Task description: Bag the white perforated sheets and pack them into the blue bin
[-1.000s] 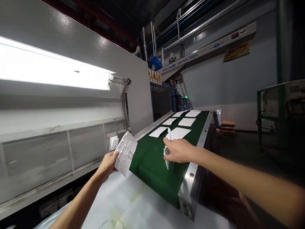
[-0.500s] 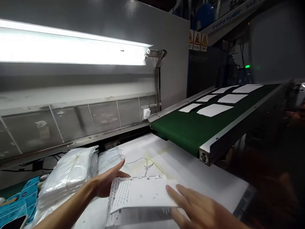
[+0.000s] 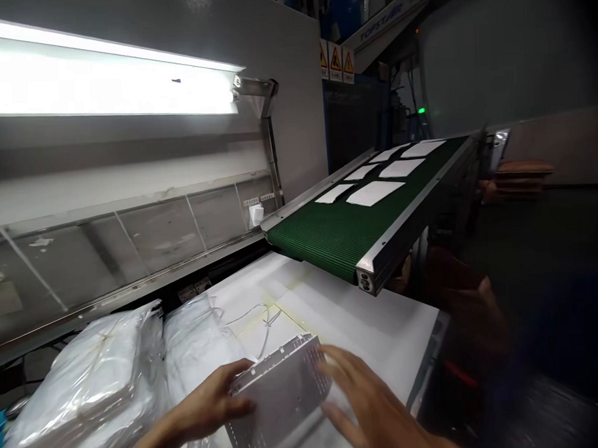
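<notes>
The plastic panel (image 3: pixel 280 394) between the two hands is pale grey-white, dotted with rows of small holes along its left part and lower edge. The bench (image 3: pixel 381 332) under it is white, with faint yellowish lines marked across it. To the left, the bags (image 3: pixel 89 388) are clear and shiny over white contents. The conveyor belt (image 3: pixel 338 232) is dark green with fine ribs running across it, framed by a silver metal edge (image 3: pixel 402 233). The sheets (image 3: pixel 374 192) lying on the belt are plain white. On the far wall, the warning signs (image 3: pixel 335 60) are yellow triangles on white. The lamp (image 3: pixel 102 84) at left glows bright white against a grey panel (image 3: pixel 253 29).
</notes>
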`<state>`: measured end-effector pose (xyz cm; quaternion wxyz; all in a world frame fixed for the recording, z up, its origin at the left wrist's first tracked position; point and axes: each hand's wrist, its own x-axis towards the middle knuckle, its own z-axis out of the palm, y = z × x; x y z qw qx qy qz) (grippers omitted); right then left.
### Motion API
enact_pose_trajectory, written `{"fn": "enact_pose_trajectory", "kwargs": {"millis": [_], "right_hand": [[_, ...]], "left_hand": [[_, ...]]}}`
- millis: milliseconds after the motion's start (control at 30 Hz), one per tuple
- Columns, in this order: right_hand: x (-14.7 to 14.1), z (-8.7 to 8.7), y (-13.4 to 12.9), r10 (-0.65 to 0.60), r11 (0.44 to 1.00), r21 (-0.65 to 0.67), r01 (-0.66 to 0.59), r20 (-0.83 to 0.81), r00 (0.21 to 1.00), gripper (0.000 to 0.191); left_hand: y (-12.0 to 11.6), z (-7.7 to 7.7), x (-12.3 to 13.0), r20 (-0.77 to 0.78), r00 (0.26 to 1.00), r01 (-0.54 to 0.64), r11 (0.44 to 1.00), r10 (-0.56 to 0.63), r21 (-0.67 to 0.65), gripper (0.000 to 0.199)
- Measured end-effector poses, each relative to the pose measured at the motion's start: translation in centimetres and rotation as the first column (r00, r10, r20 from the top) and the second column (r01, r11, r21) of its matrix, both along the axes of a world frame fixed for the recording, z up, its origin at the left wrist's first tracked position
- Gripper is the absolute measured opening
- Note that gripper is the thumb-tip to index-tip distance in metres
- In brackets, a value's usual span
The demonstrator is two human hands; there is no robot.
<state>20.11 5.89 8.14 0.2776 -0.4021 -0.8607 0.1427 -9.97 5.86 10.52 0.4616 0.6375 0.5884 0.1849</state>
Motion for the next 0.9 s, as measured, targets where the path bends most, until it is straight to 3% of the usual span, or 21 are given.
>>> {"fn": "enact_pose_trajectory", "kwargs": {"millis": [33, 67, 133, 167, 267, 367, 467, 567, 767, 900], "right_hand": [[-0.5, -0.8, 0.3, -0.164, 0.972, -0.189, 0.14, -0.119, 0.979, 0.059], [-1.1, -1.6, 0.5, -0.297, 0.909, -0.358, 0.211, -0.203, 0.933, 0.074], [-2.0, -3.4, 0.9, -0.4, 0.81, -0.559, 0.175, -0.311, 0.862, 0.095], [-2.3, -4.2, 1.1, -0.386, 0.797, -0.593, 0.113, -0.357, 0.85, 0.099], [-2.7, -6.4, 1.1, -0.309, 0.808, -0.584, -0.076, -0.531, 0.79, 0.098], [-2.7, -7.3, 0.9, -0.322, 0.766, -0.618, -0.177, -0.607, 0.726, 0.091], [-2.9, -7.5, 0.3, -0.353, 0.731, -0.668, -0.139, -0.545, 0.761, 0.075], [-3.2, -7.6, -0.1, -0.369, 0.753, -0.65, -0.101, -0.544, 0.754, 0.06], [-3.5, -8.2, -0.1, -0.377, 0.774, -0.632, -0.028, -0.496, 0.782, 0.052], [-3.2, -8.6, 0.1, -0.403, 0.756, -0.655, -0.006, -0.472, 0.784, 0.077]], "left_hand": [[-0.3, -0.4, 0.4, -0.106, 0.994, 0.029, 0.997, -0.022, 0.066, 0.056], [-0.7, -0.8, 0.8, -0.197, 0.98, 0.059, 0.992, -0.036, 0.112, 0.054], [-1.6, -1.5, 1.4, -0.311, 0.948, 0.121, 0.983, -0.073, 0.139, 0.051], [-2.0, -1.9, 1.6, -0.335, 0.937, 0.147, 0.981, -0.097, 0.128, 0.051], [-2.9, -2.5, 1.7, -0.327, 0.936, 0.159, 0.985, -0.129, 0.065, 0.058], [-2.9, -2.5, 1.6, -0.303, 0.949, 0.103, 0.993, -0.084, 0.05, 0.062], [-2.7, -2.5, 2.1, -0.289, 0.956, 0.078, 0.993, -0.049, 0.09, 0.059], [-2.5, -3.1, 2.7, -0.322, 0.944, 0.108, 0.989, -0.071, 0.099, 0.056], [-2.3, -5.3, 2.2, -0.374, 0.924, 0.139, 0.982, -0.082, 0.128, 0.057], [-1.9, -4.7, 2.5, -0.344, 0.927, 0.213, 0.965, -0.151, 0.151, 0.045]]}}
